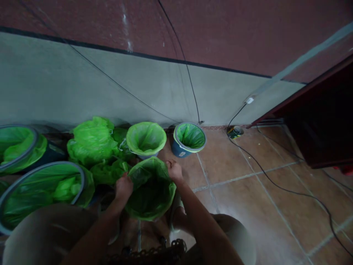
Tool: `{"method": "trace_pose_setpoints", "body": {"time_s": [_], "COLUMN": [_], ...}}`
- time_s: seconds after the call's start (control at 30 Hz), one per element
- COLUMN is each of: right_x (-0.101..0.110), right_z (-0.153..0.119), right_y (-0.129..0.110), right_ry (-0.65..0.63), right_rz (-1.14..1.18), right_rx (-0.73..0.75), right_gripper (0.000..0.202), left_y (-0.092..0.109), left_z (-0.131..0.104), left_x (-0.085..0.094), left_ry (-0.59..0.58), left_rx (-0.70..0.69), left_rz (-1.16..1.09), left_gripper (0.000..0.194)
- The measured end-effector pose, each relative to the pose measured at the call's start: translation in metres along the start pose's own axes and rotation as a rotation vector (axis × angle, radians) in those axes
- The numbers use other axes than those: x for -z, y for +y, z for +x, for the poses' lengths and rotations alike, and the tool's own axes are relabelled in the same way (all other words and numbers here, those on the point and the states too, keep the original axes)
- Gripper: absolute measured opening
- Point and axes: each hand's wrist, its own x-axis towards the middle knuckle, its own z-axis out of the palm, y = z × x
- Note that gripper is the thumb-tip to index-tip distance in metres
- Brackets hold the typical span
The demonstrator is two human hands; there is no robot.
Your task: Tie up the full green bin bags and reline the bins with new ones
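Knees (52, 232), then both hands (123, 187) tight on opposite sides of a green liner (150, 191)

The wall (234, 88) is dark red above and grey below. On the tiled floor (237, 209), a black cable (289, 191) passes just beside a small can (233, 132).

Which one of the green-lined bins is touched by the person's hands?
The bin between the forearms: the left hand and right hand hold its green liner at opposite sides. No hand touches the others.
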Motion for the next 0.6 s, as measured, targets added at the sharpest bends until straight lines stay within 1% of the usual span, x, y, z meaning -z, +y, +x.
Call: {"method": "trace_pose_setpoints", "body": {"time_s": [0.03, 0.07, 0.13, 0.17, 0.2, 0.23, 0.27, 0.33, 0.4, 0.43, 0.47, 0.53, 0.6], "right_x": [-0.001, -0.001, -0.003, -0.004, -0.005, -0.006, -0.008, -0.014, -0.020, -0.023, -0.026, -0.030, -0.030], "right_z": [0.003, 0.007, 0.017, 0.023, 0.029, 0.035, 0.041, 0.052, 0.059, 0.060, 0.061, 0.059, 0.055], "right_y": [-0.003, -0.005, -0.011, -0.013, -0.016, -0.018, -0.020, -0.025, -0.027, -0.027, -0.027, -0.024, -0.018], "right_ry": [-0.012, -0.023, -0.039, -0.046, -0.052, -0.059, -0.066, -0.087, -0.117, -0.135, -0.154, -0.190, -0.214], "right_rz": [-0.004, -0.007, -0.009, -0.012, -0.015, -0.017, -0.019, -0.019, -0.019, -0.019, -0.020, -0.015, -0.001], "right_rx": [0.011, 0.025, 0.048, 0.053, 0.051, 0.046, 0.039, 0.032, 0.036, 0.041, 0.044, 0.065, 0.111], "right_gripper": [0.031, 0.031, 0.031, 0.031, 0.032, 0.032, 0.032, 0.031, 0.029, 0.029, 0.028, 0.027, 0.027], "left_y": [0.002, 0.005, 0.013, 0.018, 0.024, 0.030, 0.038, 0.052, 0.064, 0.067, 0.068, 0.065, 0.055], "left_z": [-0.007, -0.012, -0.014, -0.010, -0.002, 0.010, 0.023, 0.051, 0.074, 0.081, 0.085, 0.087, 0.083], "left_x": [0.000, 0.002, 0.010, 0.015, 0.020, 0.025, 0.028, 0.031, 0.027, 0.023, 0.018, 0.008, 0.000], "left_ry": [0.024, 0.073, 0.210, 0.269, 0.295, 0.273, 0.224, 0.052, -0.037, -0.070, -0.094, -0.133, -0.127], "left_rx": [0.027, 0.043, 0.027, -0.006, -0.059, -0.120, -0.165, -0.233, -0.265, -0.279, -0.292, -0.336, -0.435], "left_rz": [-0.028, -0.050, -0.087, -0.106, -0.127, -0.143, -0.143, -0.065, -0.032, -0.022, -0.019, -0.019, -0.045], "left_gripper": [0.046, 0.053, 0.065, 0.064, 0.059, 0.050, 0.044, 0.041, 0.040, 0.040, 0.040, 0.040, 0.040]}}
